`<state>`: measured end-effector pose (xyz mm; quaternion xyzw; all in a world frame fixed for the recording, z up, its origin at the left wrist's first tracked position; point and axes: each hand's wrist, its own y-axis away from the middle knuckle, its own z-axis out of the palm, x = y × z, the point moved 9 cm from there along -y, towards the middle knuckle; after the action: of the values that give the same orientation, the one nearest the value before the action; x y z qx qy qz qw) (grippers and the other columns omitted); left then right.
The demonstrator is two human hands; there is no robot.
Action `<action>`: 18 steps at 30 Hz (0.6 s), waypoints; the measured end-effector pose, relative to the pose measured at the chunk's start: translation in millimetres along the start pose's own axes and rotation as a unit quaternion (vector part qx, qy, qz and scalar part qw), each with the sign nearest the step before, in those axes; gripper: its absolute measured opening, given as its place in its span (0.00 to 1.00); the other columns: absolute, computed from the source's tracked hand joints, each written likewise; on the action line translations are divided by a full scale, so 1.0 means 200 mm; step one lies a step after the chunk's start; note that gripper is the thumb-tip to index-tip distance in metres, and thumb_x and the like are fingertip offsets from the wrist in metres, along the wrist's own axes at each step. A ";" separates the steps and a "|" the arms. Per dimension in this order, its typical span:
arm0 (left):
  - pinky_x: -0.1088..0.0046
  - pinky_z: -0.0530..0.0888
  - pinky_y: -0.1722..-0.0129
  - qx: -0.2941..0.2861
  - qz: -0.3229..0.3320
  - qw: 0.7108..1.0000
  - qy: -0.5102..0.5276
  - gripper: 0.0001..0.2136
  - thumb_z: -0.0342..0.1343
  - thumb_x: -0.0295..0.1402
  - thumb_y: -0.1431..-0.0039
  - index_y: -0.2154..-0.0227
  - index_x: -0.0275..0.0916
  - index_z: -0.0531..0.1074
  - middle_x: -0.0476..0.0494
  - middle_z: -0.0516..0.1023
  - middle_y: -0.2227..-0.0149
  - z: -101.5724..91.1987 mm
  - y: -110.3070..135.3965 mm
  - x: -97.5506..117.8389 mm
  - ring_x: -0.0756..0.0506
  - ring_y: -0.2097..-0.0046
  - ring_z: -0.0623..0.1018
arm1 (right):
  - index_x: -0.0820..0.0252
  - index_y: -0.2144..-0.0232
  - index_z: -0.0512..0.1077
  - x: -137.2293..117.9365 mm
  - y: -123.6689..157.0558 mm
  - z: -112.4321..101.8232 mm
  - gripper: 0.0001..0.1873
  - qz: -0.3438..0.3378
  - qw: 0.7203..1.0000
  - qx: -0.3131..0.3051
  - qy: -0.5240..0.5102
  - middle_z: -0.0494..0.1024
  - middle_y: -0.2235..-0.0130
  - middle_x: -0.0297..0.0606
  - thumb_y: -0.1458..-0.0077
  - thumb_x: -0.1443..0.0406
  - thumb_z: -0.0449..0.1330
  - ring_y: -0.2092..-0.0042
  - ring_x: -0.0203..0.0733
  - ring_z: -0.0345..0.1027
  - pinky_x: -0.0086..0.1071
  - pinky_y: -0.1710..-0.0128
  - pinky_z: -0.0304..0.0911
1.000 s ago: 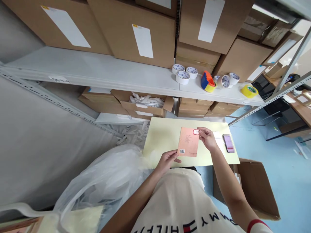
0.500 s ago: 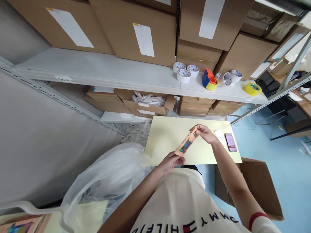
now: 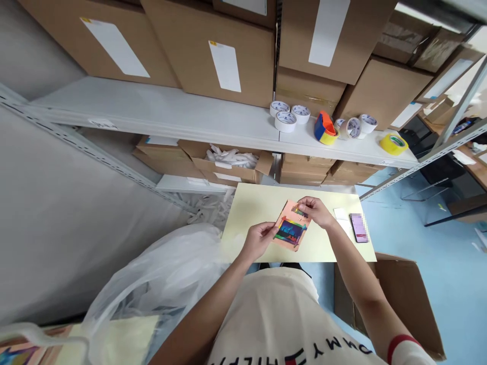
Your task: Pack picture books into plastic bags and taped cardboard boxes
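Observation:
Both hands hold one flat orange printed packet (image 3: 291, 230) with a dark, rainbow-edged picture on its face. My left hand (image 3: 261, 238) pinches its left edge, and my right hand (image 3: 315, 210) grips its upper right corner. The packet is tilted, its printed face turned up toward me, above a pale yellow board (image 3: 251, 208). To the right of my right hand, a phone (image 3: 358, 227) lies on the board beside a small white piece of paper (image 3: 341, 214).
A grey shelf (image 3: 171, 109) ahead carries cardboard boxes, white tape rolls (image 3: 285, 122), a tape dispenser (image 3: 325, 129) and yellow tape (image 3: 393, 144). Clear plastic sheeting (image 3: 163, 268) bulges at left. An open cardboard box (image 3: 407, 299) stands on the floor at right.
The packet has turned from a steep, narrow angle to show its broad printed face. My left hand has moved from its lower end up to its left edge.

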<state>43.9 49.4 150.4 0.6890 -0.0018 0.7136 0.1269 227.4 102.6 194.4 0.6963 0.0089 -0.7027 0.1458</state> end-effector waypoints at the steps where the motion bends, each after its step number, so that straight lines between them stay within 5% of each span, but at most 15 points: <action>1: 0.72 0.73 0.66 0.015 -0.008 1.000 0.015 0.22 0.64 0.52 0.55 0.68 0.36 0.80 0.43 0.82 0.68 0.01 0.00 -0.02 0.45 0.67 0.78 | 0.58 0.70 0.75 0.02 0.02 -0.03 0.22 -0.003 0.999 0.022 -0.031 0.80 0.72 0.35 0.60 0.49 0.71 0.71 0.37 0.71 0.30 0.71 0.66; 5: 0.75 0.71 0.71 0.067 -0.040 0.996 0.047 0.25 0.63 0.54 0.56 0.66 0.36 0.80 0.46 0.80 0.73 0.03 0.02 -0.07 0.50 0.73 0.73 | 0.50 0.56 0.72 0.18 0.20 -0.10 0.31 0.004 0.984 0.084 -0.158 0.81 0.64 0.35 0.64 0.49 0.73 0.65 0.42 0.75 0.35 0.66 0.71; 10: 0.75 0.69 0.73 0.078 -0.063 0.994 0.050 0.26 0.63 0.54 0.56 0.63 0.37 0.80 0.46 0.79 0.73 0.11 0.02 -0.08 0.51 0.74 0.71 | 0.41 0.42 0.64 0.34 0.44 -0.09 0.39 -0.008 0.986 0.094 -0.139 0.77 0.49 0.41 0.56 0.53 0.71 0.64 0.41 0.76 0.40 0.63 0.73; 18: 0.71 0.73 0.66 0.086 -0.048 0.995 0.035 0.30 0.64 0.50 0.54 0.51 0.36 0.73 0.44 0.81 0.70 0.24 0.03 -0.14 0.48 0.70 0.76 | 0.49 0.46 0.72 0.40 0.48 -0.23 0.29 -0.011 0.983 0.145 -0.107 0.79 0.59 0.38 0.51 0.53 0.67 0.70 0.38 0.72 0.39 0.69 0.73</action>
<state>90.7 29.4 125.6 0.6715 0.0968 0.7276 0.1016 294.8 5.3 131.8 0.6303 -0.1013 -0.7689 0.0351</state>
